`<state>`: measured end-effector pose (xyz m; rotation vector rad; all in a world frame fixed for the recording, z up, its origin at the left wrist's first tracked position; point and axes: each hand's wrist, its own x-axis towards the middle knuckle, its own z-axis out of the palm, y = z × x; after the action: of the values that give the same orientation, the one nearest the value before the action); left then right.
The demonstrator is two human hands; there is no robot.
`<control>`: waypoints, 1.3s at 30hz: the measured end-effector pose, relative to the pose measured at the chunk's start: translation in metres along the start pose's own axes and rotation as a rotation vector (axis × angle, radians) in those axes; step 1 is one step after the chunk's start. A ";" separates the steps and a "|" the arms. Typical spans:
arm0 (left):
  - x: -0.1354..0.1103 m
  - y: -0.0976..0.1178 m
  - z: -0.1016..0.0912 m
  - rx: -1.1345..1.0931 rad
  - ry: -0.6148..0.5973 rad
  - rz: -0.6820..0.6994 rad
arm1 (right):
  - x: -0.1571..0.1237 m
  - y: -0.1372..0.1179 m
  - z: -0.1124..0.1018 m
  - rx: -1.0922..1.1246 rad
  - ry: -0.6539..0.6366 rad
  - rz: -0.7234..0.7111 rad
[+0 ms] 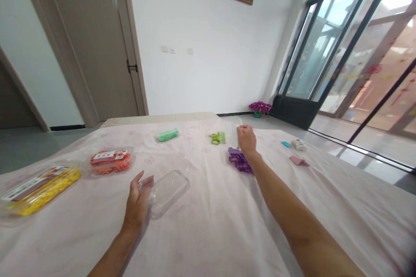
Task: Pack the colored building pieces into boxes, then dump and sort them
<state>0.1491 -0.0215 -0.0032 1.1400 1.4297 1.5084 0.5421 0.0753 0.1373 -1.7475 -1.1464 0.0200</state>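
My left hand (138, 199) grips the left edge of a clear plastic container (170, 192), which has nothing visible inside. Farther out, my right hand (246, 140) is closed on the edge of another clear plastic piece (232, 122), perhaps a lid; its shape is faint against the floor and cloth. Just below that hand lies a zip bag of purple pieces (239, 162), partly hidden by my forearm. To its left is a small bag of lime-green pieces (217, 138).
On the left stand labelled clear boxes of yellow pieces (48, 190) and red-orange pieces (110, 161). A green-filled pack (167, 135) lies farther back. A blue item (286, 144), a white item (298, 145) and a pink item (299, 161) rest at right on the pale tablecloth (221, 225).
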 end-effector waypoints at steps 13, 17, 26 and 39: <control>0.003 0.005 0.003 -0.009 0.067 0.003 | 0.055 0.115 -0.053 -0.884 -0.570 0.002; 0.005 0.002 0.002 0.014 0.041 0.017 | 0.060 0.108 -0.035 -0.893 -0.628 -0.070; 0.007 -0.003 0.003 0.045 0.034 0.037 | 0.027 0.069 0.004 -0.834 -0.745 -0.297; 0.005 0.005 0.003 0.082 0.039 0.024 | 0.005 0.036 -0.051 -0.865 -0.644 -0.183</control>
<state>0.1508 -0.0165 0.0017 1.1859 1.5220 1.5080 0.5944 0.0401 0.1383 -2.4720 -1.9812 -0.0335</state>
